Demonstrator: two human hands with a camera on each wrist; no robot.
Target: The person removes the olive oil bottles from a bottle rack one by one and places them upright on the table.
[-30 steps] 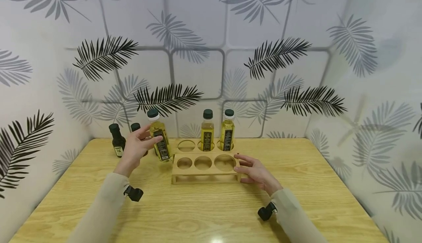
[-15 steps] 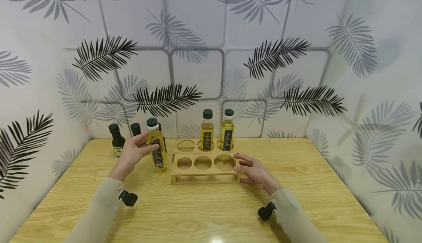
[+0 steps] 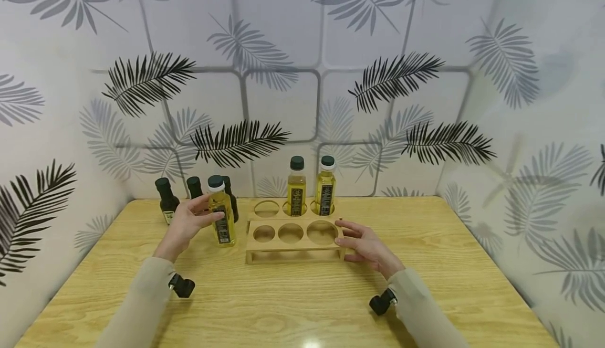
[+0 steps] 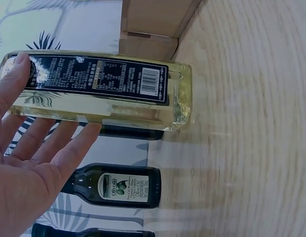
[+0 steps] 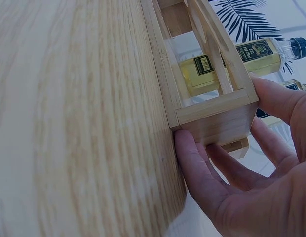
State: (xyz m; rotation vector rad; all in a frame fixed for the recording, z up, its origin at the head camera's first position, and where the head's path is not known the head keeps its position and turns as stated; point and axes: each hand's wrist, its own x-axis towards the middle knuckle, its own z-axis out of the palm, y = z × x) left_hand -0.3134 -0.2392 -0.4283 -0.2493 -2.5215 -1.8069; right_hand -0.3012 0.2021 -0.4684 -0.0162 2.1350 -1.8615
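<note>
I had the left hand (image 3: 184, 226) gripping a bottle (image 3: 224, 227) roughly upright, left of the rack (image 3: 293, 247), thumb against its label (image 4: 98, 76), fingers behind; I couldn't tell whether it touched the surface (image 3: 264, 306). The right hand (image 3: 367, 246) gripped the rack's right end, I judged to steady it. The bottle's label showed a barcode (image 4: 150, 81) and unreadable small print; a dark bottle (image 4: 118, 186) left of the rack read "Olive Oil".
</note>
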